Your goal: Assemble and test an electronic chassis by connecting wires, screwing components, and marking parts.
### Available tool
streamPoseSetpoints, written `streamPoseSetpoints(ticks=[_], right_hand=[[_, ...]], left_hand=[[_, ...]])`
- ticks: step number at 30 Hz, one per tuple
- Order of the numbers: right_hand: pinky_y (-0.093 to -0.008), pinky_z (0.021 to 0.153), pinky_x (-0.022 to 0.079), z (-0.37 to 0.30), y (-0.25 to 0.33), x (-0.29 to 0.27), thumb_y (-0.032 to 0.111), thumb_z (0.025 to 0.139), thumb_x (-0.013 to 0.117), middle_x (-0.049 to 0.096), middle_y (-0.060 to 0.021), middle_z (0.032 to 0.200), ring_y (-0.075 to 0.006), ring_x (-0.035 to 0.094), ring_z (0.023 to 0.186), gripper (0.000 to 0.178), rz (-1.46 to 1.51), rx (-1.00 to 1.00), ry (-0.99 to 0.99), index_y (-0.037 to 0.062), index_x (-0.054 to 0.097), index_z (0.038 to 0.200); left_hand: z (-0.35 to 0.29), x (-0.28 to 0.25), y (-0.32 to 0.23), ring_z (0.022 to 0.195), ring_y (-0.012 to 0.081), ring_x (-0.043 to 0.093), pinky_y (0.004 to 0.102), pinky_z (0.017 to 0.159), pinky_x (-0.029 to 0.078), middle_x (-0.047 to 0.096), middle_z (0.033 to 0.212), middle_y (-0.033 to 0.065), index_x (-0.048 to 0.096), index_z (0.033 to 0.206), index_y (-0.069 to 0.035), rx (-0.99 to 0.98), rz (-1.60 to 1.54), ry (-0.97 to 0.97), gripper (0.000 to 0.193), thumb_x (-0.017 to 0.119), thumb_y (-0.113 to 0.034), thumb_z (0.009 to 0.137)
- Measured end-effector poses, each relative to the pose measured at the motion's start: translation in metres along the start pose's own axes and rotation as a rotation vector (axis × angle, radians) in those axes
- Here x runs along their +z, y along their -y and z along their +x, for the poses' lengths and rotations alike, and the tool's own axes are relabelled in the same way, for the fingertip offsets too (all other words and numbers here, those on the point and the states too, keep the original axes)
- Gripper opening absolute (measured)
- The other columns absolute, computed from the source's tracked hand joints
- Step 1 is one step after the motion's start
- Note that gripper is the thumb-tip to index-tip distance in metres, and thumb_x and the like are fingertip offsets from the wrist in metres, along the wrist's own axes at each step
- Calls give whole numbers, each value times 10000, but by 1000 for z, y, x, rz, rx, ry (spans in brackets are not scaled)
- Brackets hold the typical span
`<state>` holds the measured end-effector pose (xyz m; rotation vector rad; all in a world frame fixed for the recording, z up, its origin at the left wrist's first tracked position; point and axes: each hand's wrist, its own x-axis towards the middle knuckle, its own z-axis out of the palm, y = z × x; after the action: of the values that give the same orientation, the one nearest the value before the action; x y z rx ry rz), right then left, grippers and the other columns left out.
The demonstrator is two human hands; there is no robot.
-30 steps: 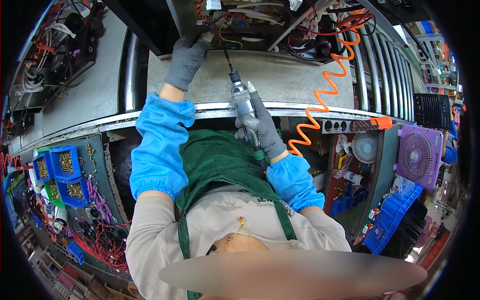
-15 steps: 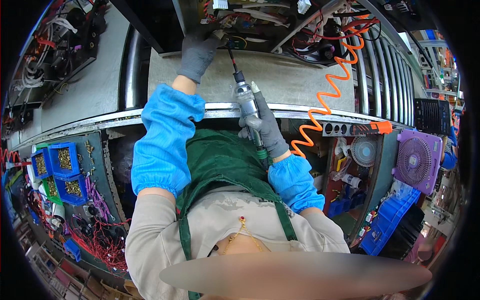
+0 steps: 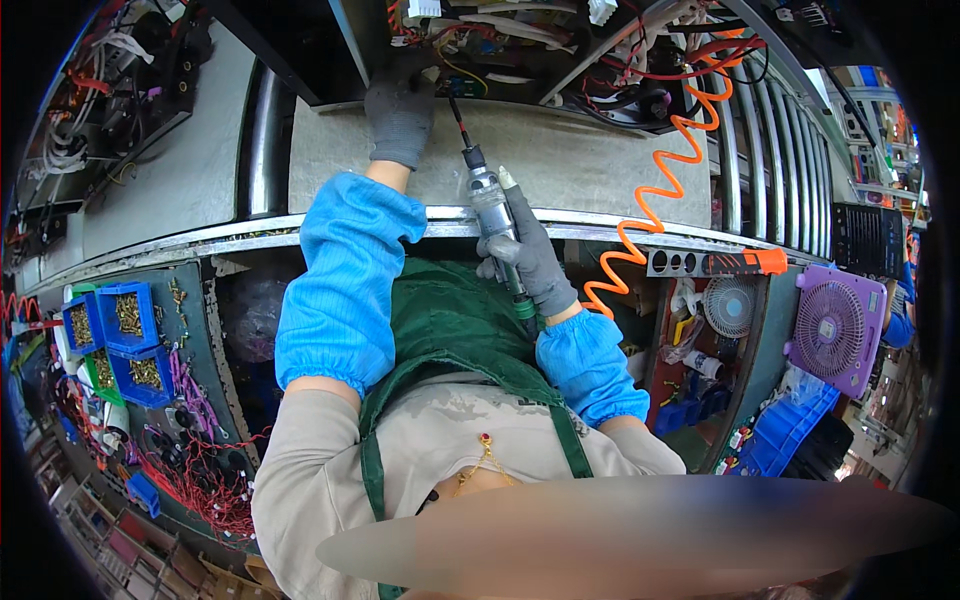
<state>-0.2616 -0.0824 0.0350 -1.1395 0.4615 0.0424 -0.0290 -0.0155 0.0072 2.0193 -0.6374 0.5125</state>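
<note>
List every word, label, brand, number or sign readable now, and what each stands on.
No text reads clearly enough to quote.
Purple box fan: hub label, too small to read.
Beige shirt: dark print near the green apron, unreadable.
Power screwdriver in the right hand: no legible marking.

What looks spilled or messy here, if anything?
Small brass-coloured pieces lie loose beside the blue bins holding similar pieces, so perhaps some spilled. Nearby, red wires sprawl in a messy tangle.
</note>
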Motion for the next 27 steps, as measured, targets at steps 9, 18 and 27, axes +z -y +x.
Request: streamPoseSetpoints(ticks=[9,18,27], right_hand=[[-264,539,520,3,-4,4,203,675,654,506,-113,1038,-140,552,635,931,3,-17,-1,222,162,1465],[-274,540,517,2,2,8,182,681,664,496,-109,1053,-135,543,686,923,4,0,6,215,175,1463],[-271,535,510,8,-2,15,143,693,646,519,-103,960,-140,539,595,907,-31,35,31,233,174,1463]], left_hand=[[3,5,22,890,317,610,385,770,489,640,973,126,637,1013,-121,48,10,116,236,621,-179,785],[-1,0,26,948,340,594,392,806,481,620,1038,154,608,1045,-82,70,105,58,268,581,-133,783],[-3,-14,31,952,351,571,422,809,466,606,1033,157,585,1057,-93,7,117,59,283,566,-118,776]])
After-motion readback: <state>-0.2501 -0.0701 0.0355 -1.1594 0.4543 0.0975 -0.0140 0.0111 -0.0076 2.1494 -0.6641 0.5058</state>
